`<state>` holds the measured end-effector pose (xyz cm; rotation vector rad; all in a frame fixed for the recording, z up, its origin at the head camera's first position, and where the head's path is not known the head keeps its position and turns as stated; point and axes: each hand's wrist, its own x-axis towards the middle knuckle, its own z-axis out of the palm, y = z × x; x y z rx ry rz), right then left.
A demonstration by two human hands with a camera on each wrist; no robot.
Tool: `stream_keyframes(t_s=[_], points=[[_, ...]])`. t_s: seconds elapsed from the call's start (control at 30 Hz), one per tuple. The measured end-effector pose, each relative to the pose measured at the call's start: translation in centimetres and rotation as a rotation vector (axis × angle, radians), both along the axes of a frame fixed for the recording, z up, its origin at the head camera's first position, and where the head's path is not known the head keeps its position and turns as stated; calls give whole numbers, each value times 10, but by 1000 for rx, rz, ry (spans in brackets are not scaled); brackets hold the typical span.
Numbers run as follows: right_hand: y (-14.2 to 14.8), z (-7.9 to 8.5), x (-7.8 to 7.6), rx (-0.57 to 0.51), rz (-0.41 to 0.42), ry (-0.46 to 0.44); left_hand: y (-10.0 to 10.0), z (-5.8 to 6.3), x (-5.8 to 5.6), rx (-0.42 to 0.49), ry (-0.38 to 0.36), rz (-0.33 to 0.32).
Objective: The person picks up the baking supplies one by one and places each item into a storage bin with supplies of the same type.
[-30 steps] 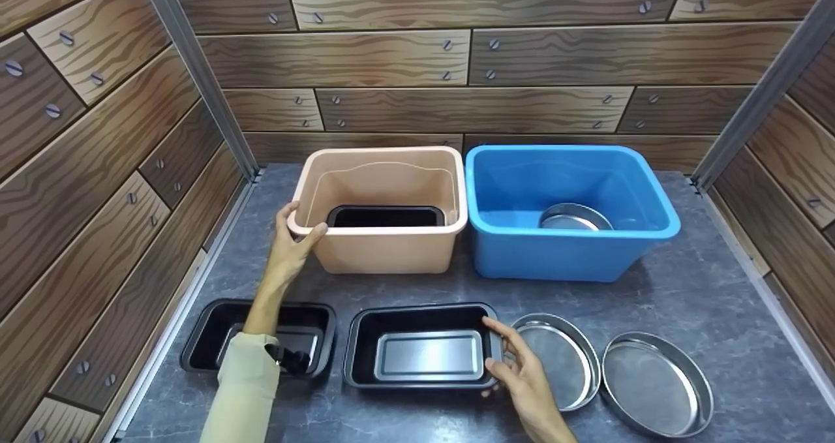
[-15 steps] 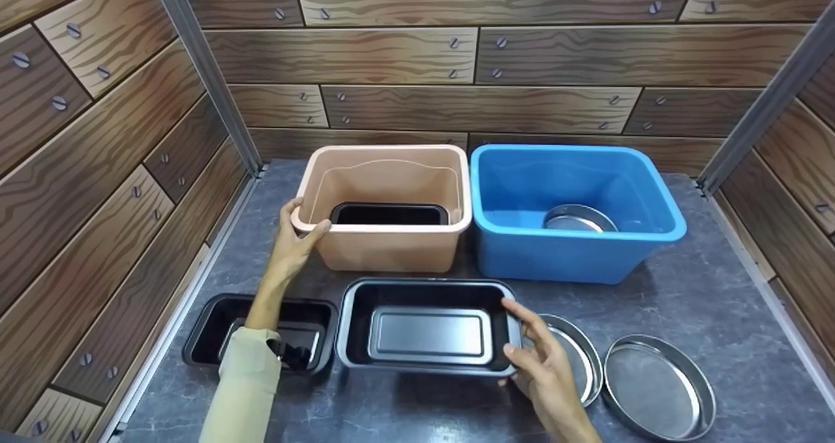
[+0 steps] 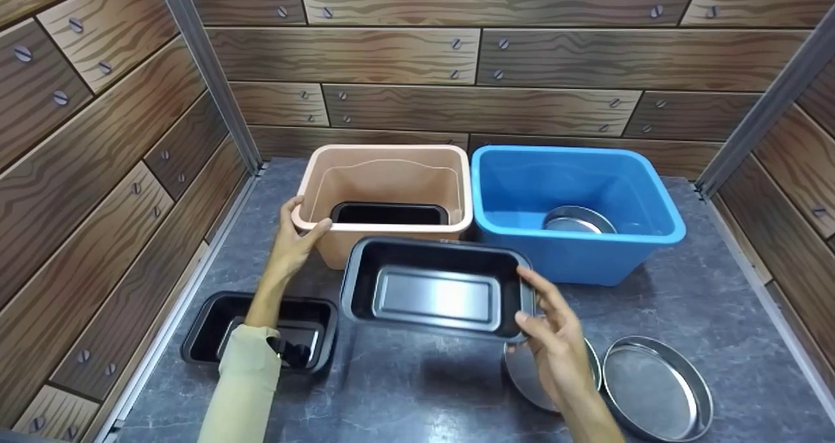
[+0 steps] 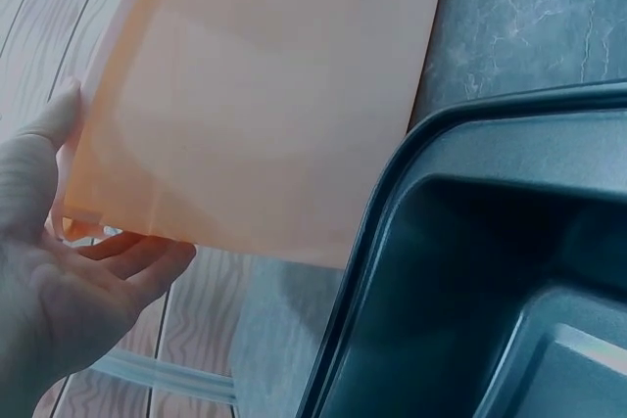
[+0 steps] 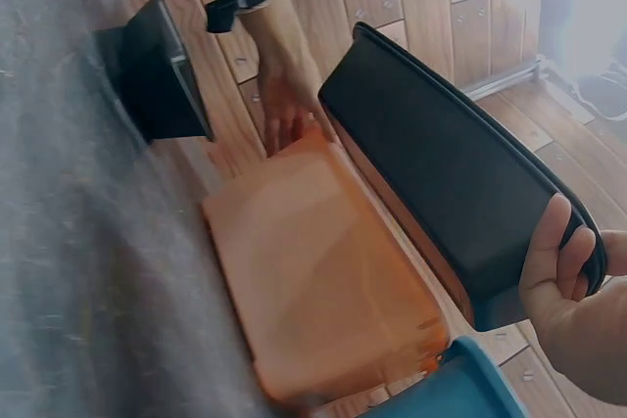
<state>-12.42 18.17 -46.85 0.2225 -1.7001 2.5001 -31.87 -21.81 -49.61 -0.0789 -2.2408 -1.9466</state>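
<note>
Right hand (image 3: 554, 329) pinches dark loaf pan (image 3: 437, 293) by one end, pan aloft over table (image 3: 391, 397), in front of peach bin (image 3: 391, 182). Left hand (image 3: 292, 247) grips bin's near-left rim. Second pan (image 3: 389, 214) inside; blue bin (image 3: 607, 258) alongside.

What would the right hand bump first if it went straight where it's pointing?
Beyond the black pan it holds, the right hand would probably meet the blue tub, near its corner beside the peach tub. Depth is unclear; it might pass over.
</note>
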Motion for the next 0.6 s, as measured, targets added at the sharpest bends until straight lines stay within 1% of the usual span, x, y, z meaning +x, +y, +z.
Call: stream_keyframes(t_s=[0.2, 0.3, 0.47, 0.6], points=[[1, 13, -19, -72, -6, 67, 2, 2, -1, 27, -2, -3], [0, 18, -28, -99, -23, 84, 3, 3, -2, 38, 0, -3], [-2, 23, -43, -103, -72, 61, 3, 4, -1, 35, 6, -1], [-5, 26, -53, -98, -88, 33, 3, 2, 0, 45, 4, 7]])
